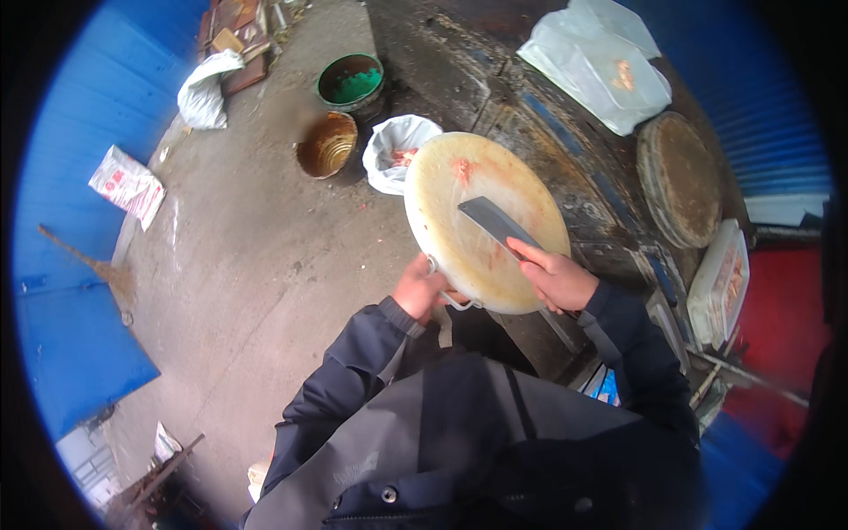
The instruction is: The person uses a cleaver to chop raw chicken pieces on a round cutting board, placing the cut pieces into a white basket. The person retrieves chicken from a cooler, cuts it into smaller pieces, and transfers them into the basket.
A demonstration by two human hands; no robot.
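A round, thick cutting board (487,199) is held tilted before me, with smears and a small clump of raw meat (462,172) near its far edge. My left hand (422,289) grips the wire handle (464,305) on the board's near left rim. In my right hand (560,279) is a cleaver (498,222), its broad dark blade lying over the board's face; the cleaver's handle is mostly hidden by the fingers. Just beyond the board's far left edge stands a bucket lined with a white plastic bag (381,156), with raw meat pieces (403,156) inside.
Brown (328,147) and green (354,83) buckets stand beyond the lined one. On the worn workbench at right are a bagged plastic tub (613,73), a round wooden block (681,179) and a tub of meat (722,288). A broom (109,271) and sacks (129,185) lie left.
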